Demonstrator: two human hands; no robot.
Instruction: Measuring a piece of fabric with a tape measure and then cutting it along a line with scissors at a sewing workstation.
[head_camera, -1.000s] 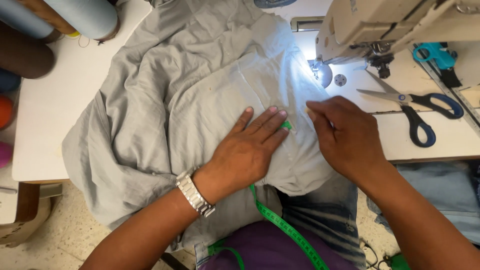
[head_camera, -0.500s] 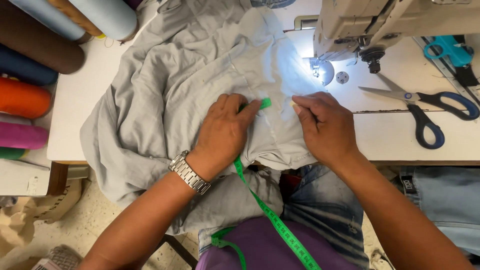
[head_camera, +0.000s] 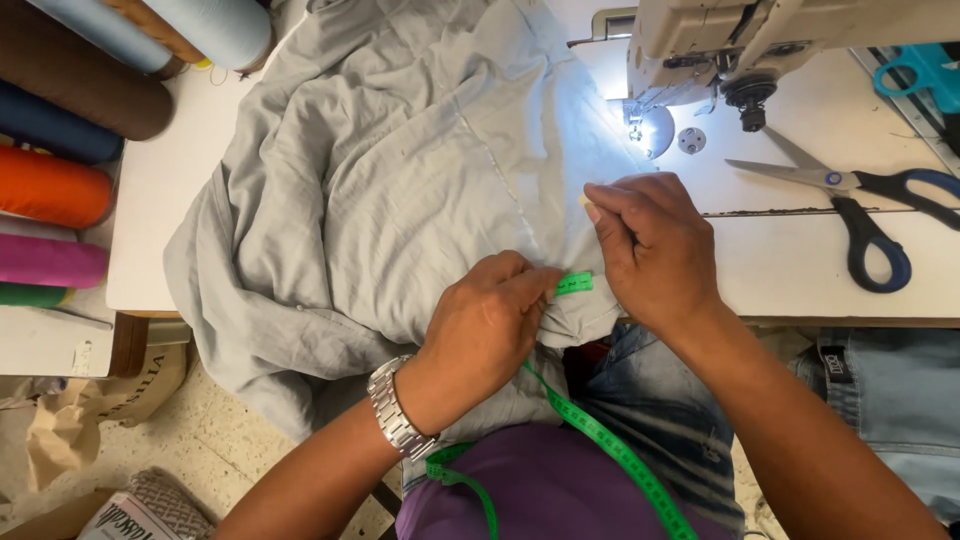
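Observation:
A light grey garment (head_camera: 400, 180) lies spread over the white sewing table (head_camera: 800, 250) and hangs off its front edge. My left hand (head_camera: 485, 330), with a metal watch on the wrist, pinches the end of a green tape measure (head_camera: 574, 284) against the cloth near the table edge. My right hand (head_camera: 650, 245) is curled just to its right, with fingertips pressing on the garment's edge and a small pale piece held between them. The tape runs down over my lap (head_camera: 600, 440).
A sewing machine (head_camera: 720, 50) with its lamp lit stands at the back right. Blue-handled scissors (head_camera: 850, 200) lie on the table to the right. Rolls of coloured fabric (head_camera: 60, 150) are stacked at the left. Denim (head_camera: 880, 400) hangs at the lower right.
Both hands have drawn back toward the table's front edge. My left hand has gone from flat on the cloth to pinching the tape end, and my right hand has curled.

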